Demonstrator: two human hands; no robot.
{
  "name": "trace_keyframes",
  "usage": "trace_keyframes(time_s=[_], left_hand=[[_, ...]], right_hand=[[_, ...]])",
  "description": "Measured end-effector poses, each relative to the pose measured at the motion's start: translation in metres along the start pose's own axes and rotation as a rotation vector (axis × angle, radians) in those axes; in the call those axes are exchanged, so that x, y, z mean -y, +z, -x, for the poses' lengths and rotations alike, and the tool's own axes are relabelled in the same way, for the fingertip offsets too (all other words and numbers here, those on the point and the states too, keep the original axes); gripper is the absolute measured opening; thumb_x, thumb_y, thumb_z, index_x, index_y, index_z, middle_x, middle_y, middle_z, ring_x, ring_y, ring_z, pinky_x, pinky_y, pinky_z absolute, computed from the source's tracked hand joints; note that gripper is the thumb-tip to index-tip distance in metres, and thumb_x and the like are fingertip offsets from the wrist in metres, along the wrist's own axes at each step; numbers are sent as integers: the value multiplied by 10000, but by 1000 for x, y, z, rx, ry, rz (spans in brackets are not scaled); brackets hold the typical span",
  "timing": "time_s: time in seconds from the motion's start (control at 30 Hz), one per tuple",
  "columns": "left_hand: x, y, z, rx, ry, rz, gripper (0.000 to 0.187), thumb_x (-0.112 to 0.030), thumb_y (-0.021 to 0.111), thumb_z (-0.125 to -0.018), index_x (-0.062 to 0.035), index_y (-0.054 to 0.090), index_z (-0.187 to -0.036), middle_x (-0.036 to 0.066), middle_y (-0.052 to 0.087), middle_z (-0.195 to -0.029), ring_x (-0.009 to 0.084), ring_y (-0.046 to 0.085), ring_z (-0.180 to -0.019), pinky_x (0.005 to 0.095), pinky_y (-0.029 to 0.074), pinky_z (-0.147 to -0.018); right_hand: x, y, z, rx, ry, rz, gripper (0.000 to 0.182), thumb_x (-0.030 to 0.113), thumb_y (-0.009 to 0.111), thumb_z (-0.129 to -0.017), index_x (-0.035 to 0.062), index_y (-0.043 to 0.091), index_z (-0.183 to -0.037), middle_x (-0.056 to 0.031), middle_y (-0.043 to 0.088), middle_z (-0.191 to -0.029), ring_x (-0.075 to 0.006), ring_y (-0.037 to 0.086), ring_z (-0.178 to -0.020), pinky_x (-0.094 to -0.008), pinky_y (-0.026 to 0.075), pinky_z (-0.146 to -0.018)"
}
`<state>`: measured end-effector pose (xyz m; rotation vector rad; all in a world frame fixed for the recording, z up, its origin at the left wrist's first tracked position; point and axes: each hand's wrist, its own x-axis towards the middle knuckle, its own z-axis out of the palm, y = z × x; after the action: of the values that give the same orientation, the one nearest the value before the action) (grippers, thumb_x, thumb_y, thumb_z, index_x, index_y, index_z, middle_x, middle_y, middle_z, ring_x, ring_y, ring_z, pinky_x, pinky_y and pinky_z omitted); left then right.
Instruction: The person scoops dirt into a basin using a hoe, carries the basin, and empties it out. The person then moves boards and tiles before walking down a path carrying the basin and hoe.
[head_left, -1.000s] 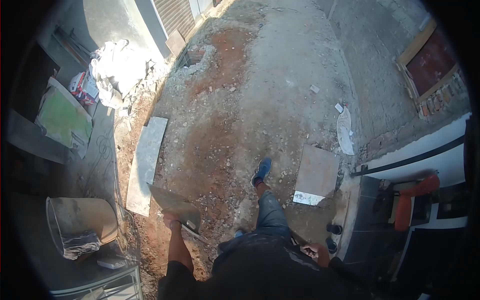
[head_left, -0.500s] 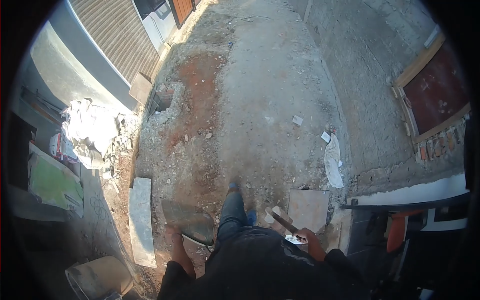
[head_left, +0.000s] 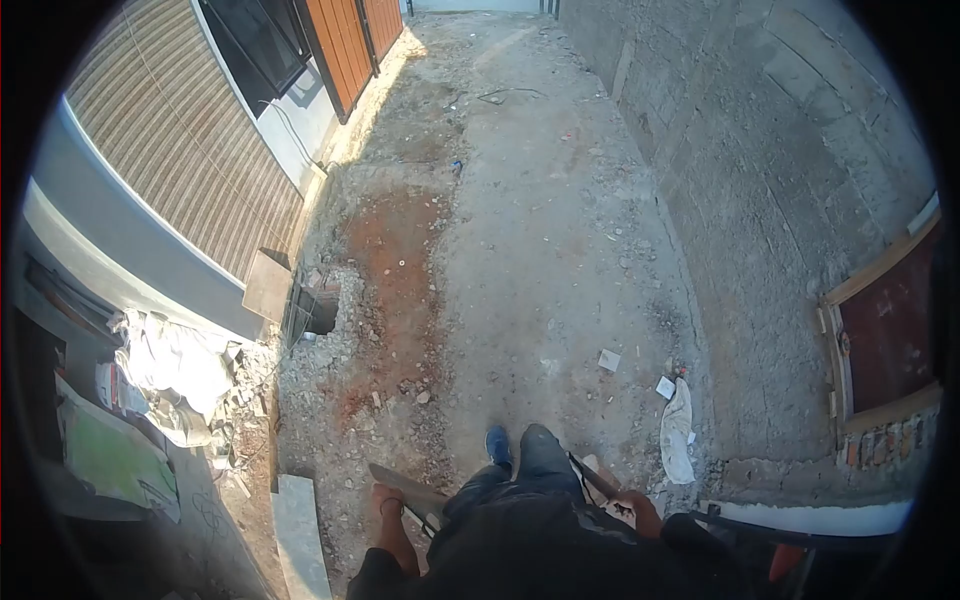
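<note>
Low at the left of my body, my left hand (head_left: 385, 497) is closed on the edge of a grey-brown scoop-shaped pan (head_left: 418, 492). Part of the pan is hidden behind my leg and dark shirt. On the other side, my right hand (head_left: 637, 508) wraps round a dark brown handle (head_left: 596, 482) that points forward and to the left. What tool the handle belongs to does not show clearly. Between the two hands my blue shoe (head_left: 497, 444) stands on the dirt path.
Ahead runs a rough dirt path (head_left: 545, 290) with a rubble-edged hole (head_left: 322, 312) at left. A grey wall (head_left: 720, 230) borders the right side. A white cloth sack (head_left: 677, 435) lies near it. White sacking (head_left: 170, 365) and a grey board (head_left: 298, 530) are at left.
I have stepped forward and my view has tilted up, so ground objects sit lower in view. The pan has turned and now appears narrower. Both hands keep their hold.
</note>
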<state>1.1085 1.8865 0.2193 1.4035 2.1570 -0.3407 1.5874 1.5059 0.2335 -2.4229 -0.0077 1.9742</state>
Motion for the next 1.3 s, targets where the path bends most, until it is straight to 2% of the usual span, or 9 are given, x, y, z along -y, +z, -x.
trace_keyframes(time_s=[0.27, 0.37, 0.4, 0.5, 0.63, 0.83, 1.03, 1.1, 1.3], left_hand=[[-255, -40, -121, -156, -60, -13, 339, -242, 575, -732, -62, 492, -1007, 160, 600, -942, 308, 596, -870, 385, 480, -748], [-357, -51, -168, -163, -17, -23, 367, -271, 580, -736, -58, 489, -1022, 145, 603, -951, 305, 598, -871, 391, 483, -738], [-394, -66, -176, -150, -64, -13, 375, -280, 578, -739, -64, 495, -1034, 142, 603, -954, 300, 593, -889, 391, 483, -741], [-509, -86, -212, -132, -55, -11, 392, -297, 574, -742, -80, 503, -1060, 141, 605, -950, 295, 586, -915, 396, 480, -751], [-614, -87, -281, -189, -98, -110, 408, -333, 571, -738, -108, 519, -1074, 144, 607, -961, 301, 591, -905, 414, 472, -754], [-821, -139, -326, -126, -17, -39, 402, -328, 575, -728, -103, 533, -1057, 150, 603, -973, 312, 589, -899, 415, 471, -737], [-999, -133, -459, -98, 95, -194, 330, -255, 537, -779, -68, 549, -1050, 143, 587, -1031, 285, 601, -896, 383, 484, -718], [-1075, -102, -511, -375, 242, 196, 447, -258, 587, -736, -83, 458, -1127, 173, 570, -1034, 310, 572, -943, 405, 466, -762], [-1364, -251, -505, -49, 72, -123, 362, -191, 581, -745, -91, 437, -1062, 166, 579, -1008, 310, 578, -929, 409, 473, -770]], right_hand=[[187, -140, -30, 140, 168, -310, 305, 307, 732, -640, 173, 468, -568, 63, 362, -505, -67, 278, -404, -235, 235, -381], [275, -221, -7, 112, -346, -166, 226, 229, 599, -749, 103, 488, -599, 9, 410, -490, -90, 318, -369, -245, 245, -351], [276, -251, -101, 747, 138, -477, 201, 208, 598, -752, 111, 496, -607, 16, 393, -486, -83, 328, -383, -241, 233, -356], [423, -329, 38, 48, -405, -285, 178, 187, 597, -749, 114, 506, -615, 21, 379, -481, -76, 329, -389, -248, 228, -361], [477, -381, -70, -226, -800, -574, 207, 241, 626, -735, 91, 533, -626, 4, 408, -486, -96, 357, -389, -258, 266, -376], [636, -505, -112, -113, -246, -405, 214, 276, 583, -752, 64, 598, -735, -27, 521, -645, -137, 500, -591, -290, 351, -500], [832, -653, -117, -28, 72, -261, 241, 229, 674, -663, 58, 523, -587, -20, 459, -503, -105, 392, -397, -283, 270, -384], [862, -702, -165, -52, -282, -191, 310, 321, 593, -748, 142, 622, -999, -38, 634, -913, -202, 576, -870, -331, 416, -759], [1061, -872, -190, 84, 16, -284, 292, 327, 618, -716, 112, 467, -590, -9, 436, -489, -94, 363, -378, -286, 274, -369]])
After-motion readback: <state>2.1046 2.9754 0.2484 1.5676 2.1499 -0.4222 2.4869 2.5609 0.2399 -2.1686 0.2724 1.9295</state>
